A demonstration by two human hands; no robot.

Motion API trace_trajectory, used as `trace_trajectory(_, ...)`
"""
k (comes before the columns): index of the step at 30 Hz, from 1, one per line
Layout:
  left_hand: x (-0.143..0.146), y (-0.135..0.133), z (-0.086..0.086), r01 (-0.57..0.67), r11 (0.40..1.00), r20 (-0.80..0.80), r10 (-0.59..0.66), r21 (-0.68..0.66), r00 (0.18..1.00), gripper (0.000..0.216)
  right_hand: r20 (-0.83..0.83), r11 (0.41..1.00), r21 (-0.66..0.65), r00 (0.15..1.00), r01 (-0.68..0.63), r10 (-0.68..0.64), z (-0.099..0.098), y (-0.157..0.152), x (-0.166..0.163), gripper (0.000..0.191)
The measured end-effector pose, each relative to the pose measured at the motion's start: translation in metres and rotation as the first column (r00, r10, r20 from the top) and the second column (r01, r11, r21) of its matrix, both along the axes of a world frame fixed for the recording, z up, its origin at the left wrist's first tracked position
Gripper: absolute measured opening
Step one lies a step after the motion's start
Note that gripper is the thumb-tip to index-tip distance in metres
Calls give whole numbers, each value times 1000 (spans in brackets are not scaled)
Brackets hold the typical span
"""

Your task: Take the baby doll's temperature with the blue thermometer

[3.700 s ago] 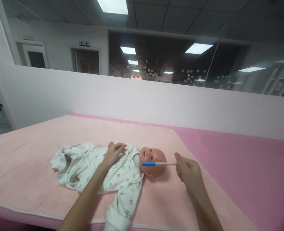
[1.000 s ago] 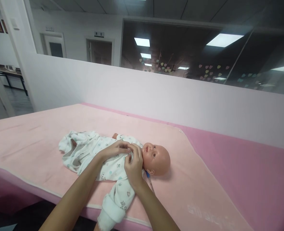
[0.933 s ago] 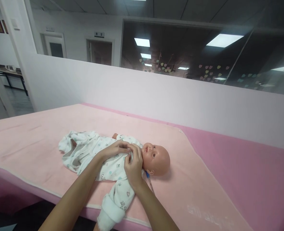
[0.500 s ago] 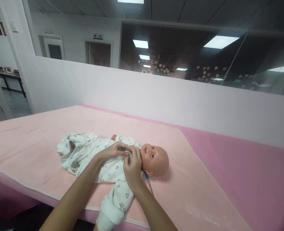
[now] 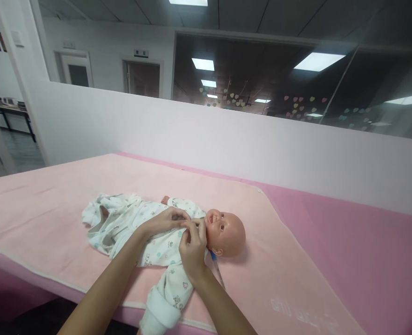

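A baby doll [image 5: 232, 235] lies on its back with its head to the right, dressed in a white baby romper [image 5: 164, 251] with small printed figures. My left hand [image 5: 165, 221] rests over the chest, its thumb and fingers pinched at the romper's front just below the neck. Beside the doll's chin, my right hand [image 5: 193, 246] is closed in a pinch on the same part of the romper, fingertips almost touching the left ones. The exact bit of cloth between the fingers is hidden. One sleeve [image 5: 162, 302] hangs toward the near edge; the leg part lies crumpled at the left.
A pink blanket [image 5: 282, 270] covers the padded table under the doll. Near the doll's neck, a thin cord with a blue end [image 5: 213, 256] lies on it. Behind stands a low white wall [image 5: 199, 135] with a dark window [image 5: 261, 70] above.
My right fingers have shifted slightly and curled tighter at the romper's neck. The left hand stays nearly in place, and the doll has hardly moved.
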State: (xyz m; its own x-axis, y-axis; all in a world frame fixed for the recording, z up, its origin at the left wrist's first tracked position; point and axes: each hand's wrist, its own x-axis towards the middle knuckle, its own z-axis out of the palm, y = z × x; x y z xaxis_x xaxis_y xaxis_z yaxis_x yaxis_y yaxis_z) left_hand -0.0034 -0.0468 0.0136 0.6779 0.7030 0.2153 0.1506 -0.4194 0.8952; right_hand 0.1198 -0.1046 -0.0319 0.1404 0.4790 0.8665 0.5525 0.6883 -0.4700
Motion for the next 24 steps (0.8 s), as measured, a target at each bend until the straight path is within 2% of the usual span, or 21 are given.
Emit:
trace_trajectory(3,-5,0,1,12,1000,0,-12,20,1000,27,-16,1000,17,1000,-12,13,-1,-1,0,32)
trace_trajectory(6,-24,-3,4,38,998,-15,-38,42,999,29,-6,999,26,999,-43,43,-2,-1,1,34)
trace_trajectory(10,-54,-11,3,-7,993,-128,21,115,992,24,72,997,-27,995,-68,70,-1,2,1,44)
trace_trajectory(12,-62,-15,1,-33,992,-135,50,125,990,21,134,994,-66,987,-82,90,2,2,1,43)
trace_trajectory(19,-54,-24,-8,-89,989,-27,93,115,995,19,274,989,-65,951,-129,142,11,0,0,17)
trace_trajectory(24,-51,-32,-11,-158,982,9,157,101,987,19,310,992,-47,942,-118,127,13,-3,0,9)
